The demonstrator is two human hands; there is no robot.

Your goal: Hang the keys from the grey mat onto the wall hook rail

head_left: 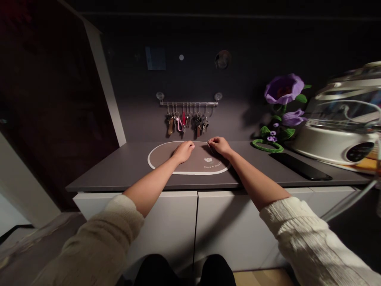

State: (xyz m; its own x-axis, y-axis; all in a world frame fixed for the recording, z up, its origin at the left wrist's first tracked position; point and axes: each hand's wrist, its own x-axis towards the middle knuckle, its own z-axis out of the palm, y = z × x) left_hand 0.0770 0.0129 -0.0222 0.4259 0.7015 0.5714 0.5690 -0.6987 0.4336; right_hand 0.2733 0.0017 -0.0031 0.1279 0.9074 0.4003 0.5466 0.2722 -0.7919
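Note:
My left hand (183, 152) is over the brown oval mat (160, 159), its fingers curled together; whether anything is in them cannot be seen. A short way to its right, my right hand (219, 145) pinches something small and thin near the mat's back edge. That thing is too small and dark to make out. Behind both hands, several key bunches (198, 123) hang from hooks on a clear rail (190, 104). White print and a small white animal figure mark the mat's right part.
A black phone (300, 166) lies on the grey counter (119, 171) to the right. Behind it are purple craft flowers (284, 89) with a green ring base (268, 146) and a white appliance (330, 141) with a clear upper part. White cabinet doors (166, 222) stand below.

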